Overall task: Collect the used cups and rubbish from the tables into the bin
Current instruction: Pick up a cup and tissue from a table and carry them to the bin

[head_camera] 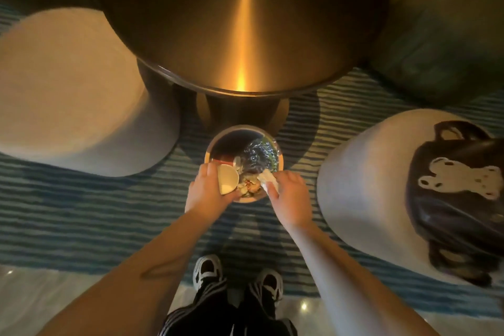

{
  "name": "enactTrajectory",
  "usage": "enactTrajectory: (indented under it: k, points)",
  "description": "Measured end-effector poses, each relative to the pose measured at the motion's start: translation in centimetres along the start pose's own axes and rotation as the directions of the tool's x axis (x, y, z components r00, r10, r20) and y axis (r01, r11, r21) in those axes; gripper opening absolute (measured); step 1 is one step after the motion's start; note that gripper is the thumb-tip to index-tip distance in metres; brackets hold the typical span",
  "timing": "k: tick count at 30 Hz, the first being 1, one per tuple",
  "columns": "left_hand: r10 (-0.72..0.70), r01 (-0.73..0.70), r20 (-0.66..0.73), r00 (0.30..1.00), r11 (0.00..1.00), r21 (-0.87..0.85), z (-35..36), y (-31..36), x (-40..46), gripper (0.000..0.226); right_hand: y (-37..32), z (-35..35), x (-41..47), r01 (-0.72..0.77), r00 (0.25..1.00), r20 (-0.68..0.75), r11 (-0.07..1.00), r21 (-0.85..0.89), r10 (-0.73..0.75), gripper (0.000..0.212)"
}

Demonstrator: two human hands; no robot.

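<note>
A small round metal bin (275,144) stands on the carpet just in front of the table's pedestal. It holds crumpled rubbish (249,185) and a shiny liner. My left hand (208,189) grips a white paper cup (227,179), tilted on its side over the bin's near left rim. My right hand (290,196) pinches a crumpled white tissue (268,179) over the bin's near right rim.
A round brushed-metal table (242,22) fills the top centre. A pale round stool (73,93) sits left. Another stool (362,180) at right carries a dark bag (458,194) with a white bear. A dark green seat (447,35) is at upper right. My feet (237,278) stand at the striped carpet's edge.
</note>
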State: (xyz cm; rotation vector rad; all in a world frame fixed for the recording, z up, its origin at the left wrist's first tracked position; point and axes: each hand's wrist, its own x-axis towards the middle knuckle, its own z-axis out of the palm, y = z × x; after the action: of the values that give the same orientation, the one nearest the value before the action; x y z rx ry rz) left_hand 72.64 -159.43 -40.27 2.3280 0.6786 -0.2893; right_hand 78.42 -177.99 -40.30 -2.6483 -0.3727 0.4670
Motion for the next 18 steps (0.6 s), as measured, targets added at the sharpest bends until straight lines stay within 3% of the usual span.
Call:
enactTrajectory:
  k: [6, 9, 13, 18]
  points:
    - [-0.049, 0.049, 0.0, 0.999, 0.997, -0.057, 5.9, -3.8, 4.5, 0.099, 2.2, 9.4, 5.4, -0.048, 0.999, 0.029, 0.998, 0.039, 0.046, 0.05]
    - [-0.002, 0.001, -0.009, 1.0, 0.995, -0.099, 5.7, -4.9, 3.8, 0.094, 2.4, 10.3, 5.4, -0.064, 0.997, 0.044, 0.998, 0.022, 0.062, 0.066]
    - [0.072, -0.077, -0.094, 0.993, 0.996, -0.05, 2.1, -4.3, 1.2, 0.082, 1.3, 6.9, 3.1, -0.066, 0.998, 0.028, 0.996, 0.064, 0.064, 0.065]
    - [0.097, -0.084, -0.149, 0.984, 0.992, 0.091, -6.4, 0.0, -4.8, 0.079, -2.6, -2.5, -2.0, -0.043, 0.998, 0.057, 0.996, 0.072, 0.039, 0.062]
